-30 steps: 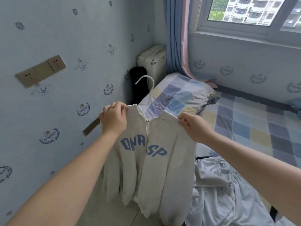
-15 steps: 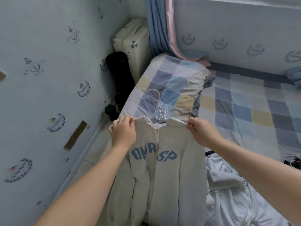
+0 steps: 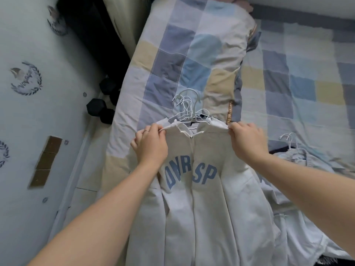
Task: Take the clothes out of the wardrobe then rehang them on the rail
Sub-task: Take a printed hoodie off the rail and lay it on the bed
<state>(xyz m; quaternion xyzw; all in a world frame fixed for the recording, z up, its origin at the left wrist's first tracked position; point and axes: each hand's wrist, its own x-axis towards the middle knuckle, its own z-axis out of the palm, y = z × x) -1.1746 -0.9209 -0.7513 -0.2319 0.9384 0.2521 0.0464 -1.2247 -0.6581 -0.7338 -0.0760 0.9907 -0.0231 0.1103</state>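
**Sweatshirt brought down onto the bed pile**

A second ago the grey sweatshirt (image 3: 199, 189) hung in mid-air in front of the wall, its white hanger hook standing free above the collar. Now it has come down over the bed (image 3: 299, 77) — its body drapes along the near edge of the bed, and its collar sits right against a cluster of white hangers (image 3: 187, 107) already lying there. Which of those hooks belongs to this garment cannot be told.

The left hand (image 3: 149, 144) is clenched on the left shoulder seam, the right hand (image 3: 246, 139) pinches the right shoulder seam, and the cloth between them is stretched taut. Neither has let go.

Just beside the sweatshirt, toward the bed's right side, lies a pale blue garment (image 3: 299, 169) with its own white hangers poking out above it. A checked pillow (image 3: 201, 50) lies beyond the hanger cluster, further up the bed.

Judging by this, the take-out half of the task is under way — the bed serves as the staging place, and this piece is about to join the pile. No rail or wardrobe is in sight, so rehanging is yet to come.
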